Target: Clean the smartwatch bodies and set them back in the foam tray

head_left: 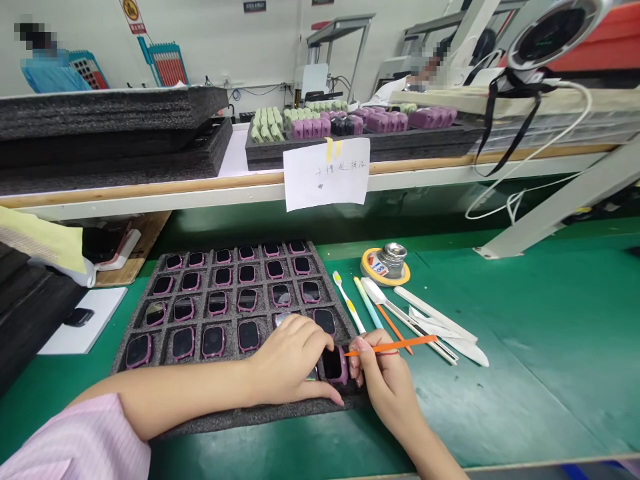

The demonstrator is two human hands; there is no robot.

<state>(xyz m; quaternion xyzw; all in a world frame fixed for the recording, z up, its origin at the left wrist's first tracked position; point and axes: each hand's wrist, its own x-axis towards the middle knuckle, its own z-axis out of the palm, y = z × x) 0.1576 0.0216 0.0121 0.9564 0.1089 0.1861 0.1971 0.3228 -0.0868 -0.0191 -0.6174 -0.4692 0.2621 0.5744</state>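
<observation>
A black foam tray (210, 420) on the bench holds several purple-framed smartwatches in separate compartments. At its near right corner lies one purple smartwatch (334, 365), dark screen up. My left hand (290, 360) reaches across the tray and grips this watch, index finger at its upper edge and thumb along its lower edge. Between the fingers of my right hand (387, 380) is a thin orange stick (407, 345), its pointed end against the watch's upper right edge. The left palm covers some neighbouring compartments.
Right of the tray lie a toothbrush (350, 303), a light-blue stick (369, 303), another orange stick (395, 329) and several white tools (440, 320). Behind them, a metal-topped jar (395, 257) sits in a yellow tape roll (370, 270). A shelf (210, 189) with a paper note (327, 177) spans the back.
</observation>
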